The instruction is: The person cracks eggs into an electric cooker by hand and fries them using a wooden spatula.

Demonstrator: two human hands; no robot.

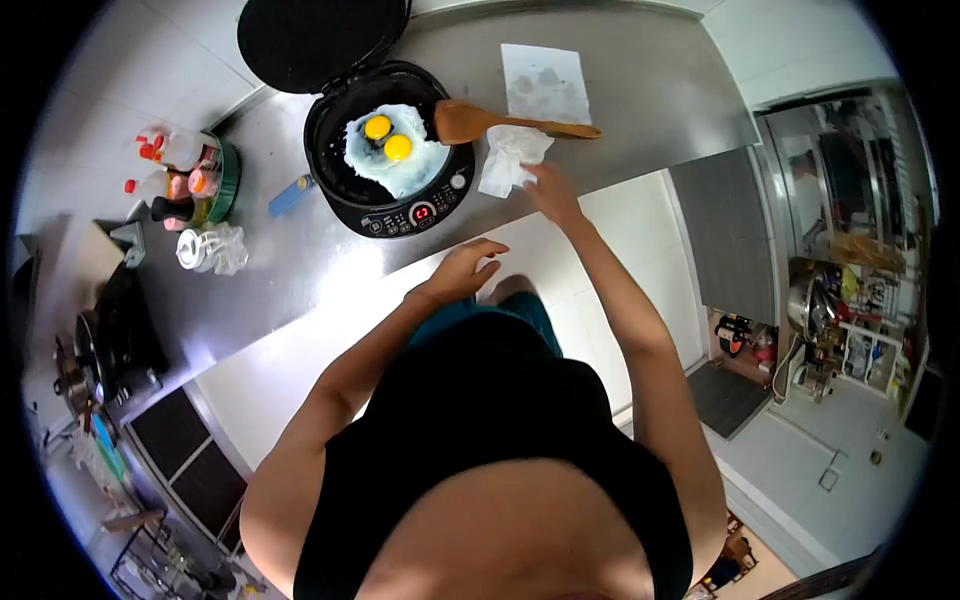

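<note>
Two eggs (405,165) with whole yellow yolks lie side by side, their whites joined, in the round black electric griddle (322,160). The griddle's lid (310,45) stands raised at the back. A wooden spatula (470,122) rests with its blade on the griddle's right rim and its handle over the counter. Under and in front of that handle is a crumpled white paper towel (508,160). My right hand (550,192) has its fingers closed at the towel's right edge. My left hand (468,270) hovers before the counter's front edge, fingers apart, holding nothing.
A flat white paper sheet (545,85) with damp spots lies behind the spatula. Left of the griddle are a blue packet (291,196), a green basket (228,180) of bottles and a plastic-wrapped jar (210,249). A black stove (130,320) sits at far left.
</note>
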